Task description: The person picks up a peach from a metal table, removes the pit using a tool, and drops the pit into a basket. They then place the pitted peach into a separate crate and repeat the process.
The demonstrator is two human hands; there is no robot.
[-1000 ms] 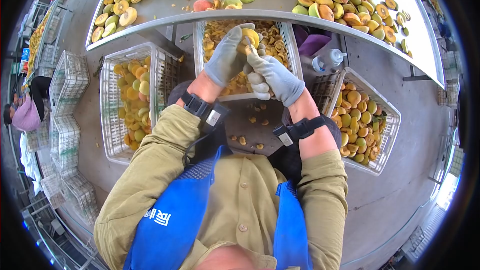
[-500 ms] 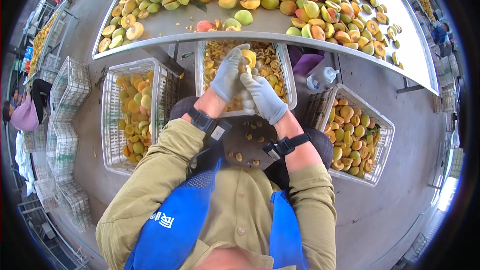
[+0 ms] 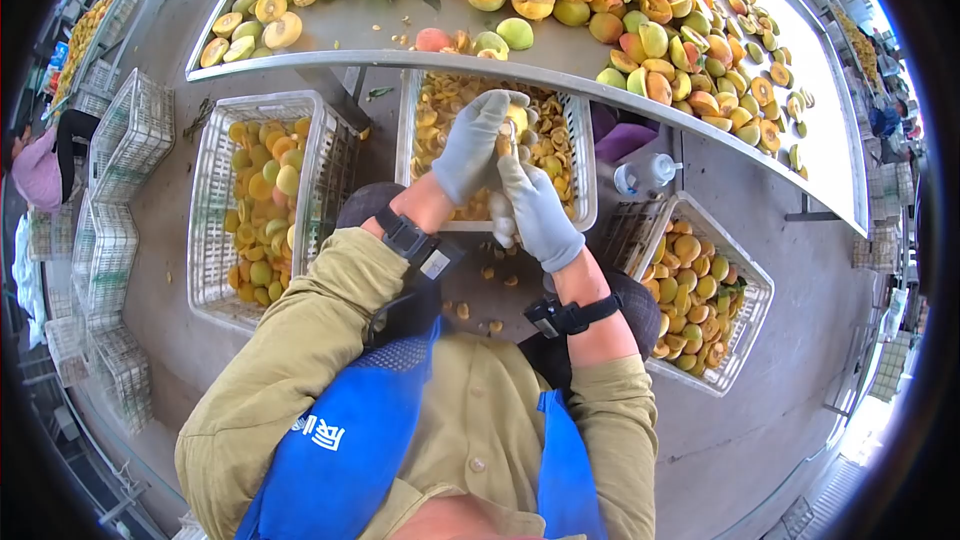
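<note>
Both my gloved hands are together over the middle crate (image 3: pixel 587 155). My left hand (image 3: pixel 470 148) is closed round a yellow peach half (image 3: pixel 518 118), which its fingers partly cover. My right hand (image 3: pixel 540 212) is closed on a small, thin hand tool (image 3: pixel 503 144) that meets the fruit; its working end is hidden. Beneath them, the crate holds many yellow fruit pieces (image 3: pixel 552 152).
A steel table (image 3: pixel 350 35) heaped with halved peaches (image 3: pixel 655 40) spans the front. Crates of peaches stand at left (image 3: pixel 205 210) and right (image 3: pixel 748 340). A clear bottle (image 3: pixel 645 175) stands near the right crate. Stacked crates (image 3: pixel 105 250) and another person (image 3: pixel 45 170) are at far left.
The camera view has shifted and turned slightly. My hands remain together over the crate, and the peach half is now more covered by my left fingers.
</note>
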